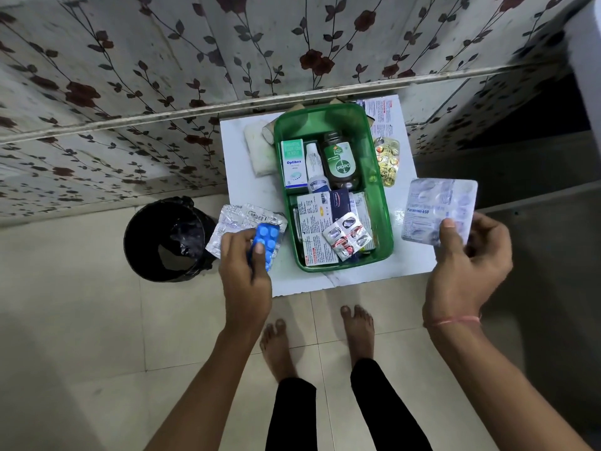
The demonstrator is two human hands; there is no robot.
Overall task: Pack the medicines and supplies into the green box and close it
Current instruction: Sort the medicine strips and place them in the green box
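Observation:
The open green box sits on a small white table. Inside it lie an Optibex carton, a white tube, a dark Dettol bottle, flat medicine cartons and a red-and-silver blister strip. My left hand, left of the box, holds a blue tablet strip together with a silver strip. My right hand, right of the box, holds up a silver Paracetamol strip. A yellow capsule strip and white gauze rolls lie on the table beside the box.
A black bin lined with a bag stands on the tiled floor left of the table. A printed leaflet lies behind the box. A floral-patterned wall rises right behind the table. My bare feet are in front of it.

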